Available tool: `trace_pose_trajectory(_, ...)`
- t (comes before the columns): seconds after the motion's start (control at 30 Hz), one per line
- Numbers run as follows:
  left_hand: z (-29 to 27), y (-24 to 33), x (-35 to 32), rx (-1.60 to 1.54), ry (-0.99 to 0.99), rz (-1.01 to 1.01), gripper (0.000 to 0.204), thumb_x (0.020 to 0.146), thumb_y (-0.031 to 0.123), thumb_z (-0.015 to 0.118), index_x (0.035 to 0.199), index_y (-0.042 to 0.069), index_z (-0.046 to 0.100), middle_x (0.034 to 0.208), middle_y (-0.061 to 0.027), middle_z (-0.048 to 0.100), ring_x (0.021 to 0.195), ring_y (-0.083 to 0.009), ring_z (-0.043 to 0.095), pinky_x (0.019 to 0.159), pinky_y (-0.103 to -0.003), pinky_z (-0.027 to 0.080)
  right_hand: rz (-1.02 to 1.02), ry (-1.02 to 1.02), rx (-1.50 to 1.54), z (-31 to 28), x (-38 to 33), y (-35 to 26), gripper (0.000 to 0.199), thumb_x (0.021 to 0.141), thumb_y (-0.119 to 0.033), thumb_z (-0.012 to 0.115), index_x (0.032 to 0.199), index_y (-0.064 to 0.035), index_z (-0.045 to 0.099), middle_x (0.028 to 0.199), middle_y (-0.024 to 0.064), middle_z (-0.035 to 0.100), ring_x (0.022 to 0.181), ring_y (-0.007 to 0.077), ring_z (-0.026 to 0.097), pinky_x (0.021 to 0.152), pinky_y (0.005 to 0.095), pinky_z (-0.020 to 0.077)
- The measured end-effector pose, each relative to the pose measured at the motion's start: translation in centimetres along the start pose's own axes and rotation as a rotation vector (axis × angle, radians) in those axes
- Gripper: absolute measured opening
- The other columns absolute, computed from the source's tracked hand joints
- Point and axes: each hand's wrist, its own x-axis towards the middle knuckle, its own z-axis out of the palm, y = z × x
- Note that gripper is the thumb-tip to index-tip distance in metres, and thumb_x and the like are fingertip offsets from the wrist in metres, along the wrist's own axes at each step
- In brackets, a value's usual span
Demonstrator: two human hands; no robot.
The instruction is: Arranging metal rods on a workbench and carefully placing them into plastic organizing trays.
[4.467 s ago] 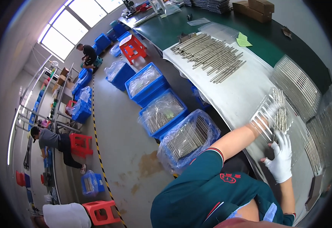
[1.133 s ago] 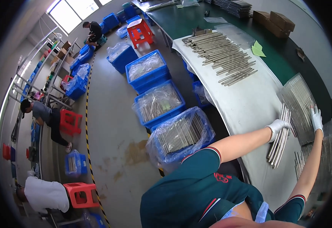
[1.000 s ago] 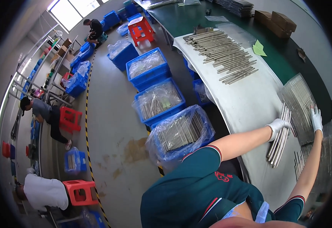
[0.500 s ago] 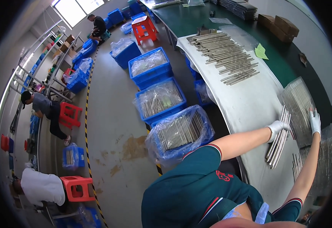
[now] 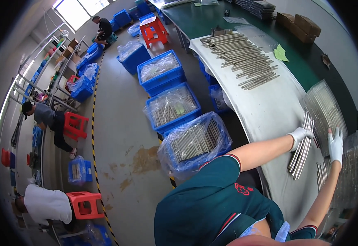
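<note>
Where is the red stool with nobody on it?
The empty red stool stands at the top of the head view, left of the green table, behind the blue crates.

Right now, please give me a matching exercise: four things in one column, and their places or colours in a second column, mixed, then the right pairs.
1. left hand
2. right hand
3. stool
4. crates

a. blue, on the floor
b. flat on the tray of rods
c. red, far end of the aisle
d. on a bundle of rods

Pairs: 1-d, 2-b, 3-c, 4-a
</note>
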Motion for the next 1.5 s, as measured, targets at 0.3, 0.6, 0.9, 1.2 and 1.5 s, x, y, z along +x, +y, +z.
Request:
trace_pose_trajectory(0.3, -0.6, 0.1, 0.4, -0.074, -0.075, -0.042, 0.01, 0.074, 0.013, 0.055, 0.079, 0.005, 0.054, 0.065, -0.0099, 0.056, 0.053, -0.0216, 0.056, 0.05, -0.036, 0.05, -0.086, -0.228, 0.553, -0.4, -11.4, -7.9, 0.062, 0.08, -0.042, 0.058, 0.12, 0.003, 0.041, 0.109, 0.0194, 0.054, 0.098, 0.0287, 0.054, 0.084, 0.0351, 0.0413)
trace_pose_trajectory(0.6, -0.4, -0.7, 0.3, -0.05, 0.004, 0.141, 0.009, 0.075, 0.011, 0.056, 0.082, 0.006, 0.054, 0.069, -0.0088, 0.059, 0.059, -0.019, 0.059, 0.054, -0.032, 0.05, 0.028, -0.308, 0.79, 0.6, -8.9, -10.4, 0.053, 0.077, -0.042, 0.06, 0.101, 0.0055, 0.052, 0.088, 0.0215, 0.06, 0.081, 0.0278, 0.059, 0.074, 0.0348, 0.0436)
trace_pose_trajectory(0.9, -1.0, -0.4, 0.4, -0.14, -0.07, 0.144, 0.013, 0.081, 0.02, 0.056, 0.086, 0.007, 0.056, 0.076, -0.0087, 0.062, 0.061, -0.0197, 0.06, 0.051, -0.034, 0.05, 0.155, -0.375, 0.999, 3.3, -8.1, -9.2, 0.045, 0.076, -0.039, 0.063, 0.091, 0.0031, 0.059, 0.074, 0.0091, 0.062, 0.063, 0.0167, 0.057, 0.058, 0.0295, 0.0437)
trace_pose_trajectory(1.2, -0.7, 0.1, -0.4, -0.164, -0.048, 0.005, 0.022, 0.081, 0.026, 0.057, 0.091, 0.006, 0.056, 0.077, -0.0094, 0.062, 0.061, -0.0216, 0.062, 0.052, -0.035, 0.052, 0.253, -0.349, 1.07, 2.5, -8.1, -6.7, 0.032, 0.077, -0.025, 0.064, 0.091, 0.0031, 0.062, 0.074, 0.0024, 0.061, 0.061, 0.0081, 0.051, 0.056, 0.0246, 0.0413)
trace_pose_trajectory(1.5, -0.5, 0.3, -0.9, -0.12, -0.091, 0.01, 0.013, 0.082, 0.018, 0.054, 0.087, 0.007, 0.058, 0.08, -0.0067, 0.062, 0.072, -0.0188, 0.06, 0.068, -0.034, 0.051, 0.441, 0.08, 1.27, 0.7, -12.0, -6.1, 0.021, 0.081, -0.016, 0.06, 0.092, 0.0016, 0.06, 0.077, 0.0075, 0.063, 0.066, 0.0119, 0.058, 0.061, 0.0252, 0.0468)
